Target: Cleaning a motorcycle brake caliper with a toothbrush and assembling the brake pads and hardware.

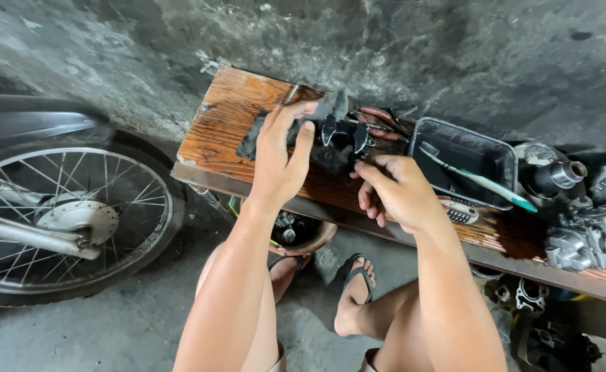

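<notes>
I am holding a dark, greasy metal part [337, 138] just above the wooden counter [227, 117], near its middle, and I am working it between both hands. My left hand [282, 155] is gripping the part's left side, with the fingers curled over the top and the thumb pressing near its front. My right hand [396, 189] is closing on the lower right edge, its fingers bent inward; whether it is pinching a small piece or only steadying the part, I cannot tell. Both forearms are reaching forward and slightly inward from my knees, wrists bent down toward the counter.

To do this well, I judge that I should be keeping the left grip firm so the oily part is not slipping, and letting the right fingertips do the fine work close to the body. Keeping it low over the wood would mean anything dropped lands there and not on the concrete floor [144, 324].

A black tray [496, 155] holding a toothbrush [478, 179] is sitting just beside my right hand, engine castings [592, 234] farther right, and a spoked motorcycle wheel [68, 220] well apart on the left.
</notes>
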